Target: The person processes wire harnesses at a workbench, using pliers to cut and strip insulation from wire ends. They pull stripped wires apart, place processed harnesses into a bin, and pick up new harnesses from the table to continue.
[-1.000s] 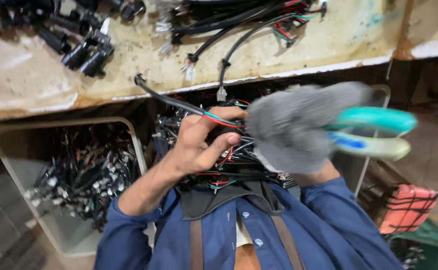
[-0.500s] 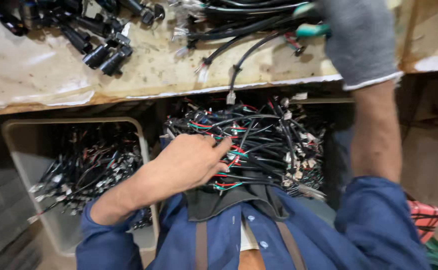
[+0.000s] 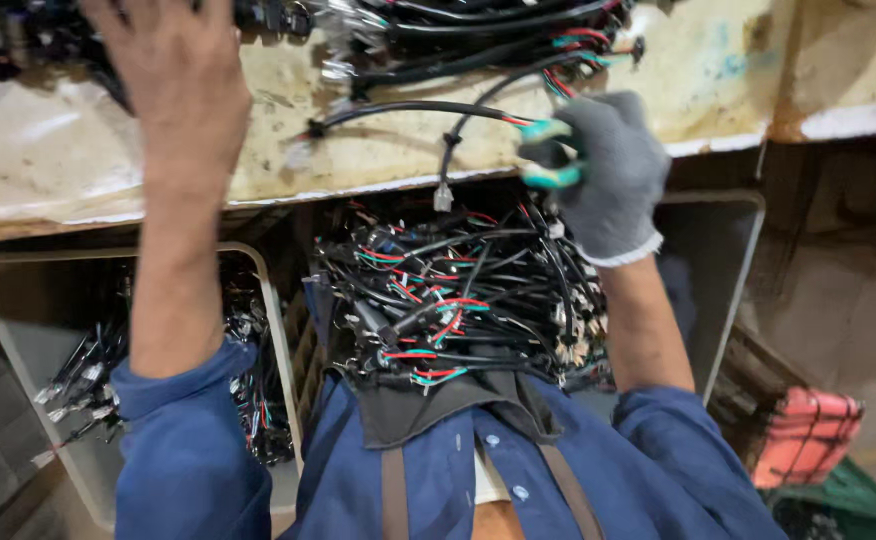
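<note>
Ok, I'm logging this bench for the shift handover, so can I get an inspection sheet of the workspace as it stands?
Surface: worn, stained bench top.
Job's things: black cable; teal-handled cutters.
Clutter: wire harness heap in lap; grey bin of harnesses.
Grippers: bare left hand reaches over bench; gloved right hand grips cutters.
Cables: more bundles at bench rear.
Surroundings: red crate, lower right.

We lose the fingertips of the bare left hand (image 3: 173, 75) past the top edge, so we cannot tell what they touch. The gloved right hand (image 3: 598, 170) covers most of the teal-handled tool (image 3: 550, 152), hiding its working end. The cables on the bench (image 3: 478, 30) run out of the top edge. The grey bin (image 3: 18, 330) is cut off at the left, and its contents blur.
</note>
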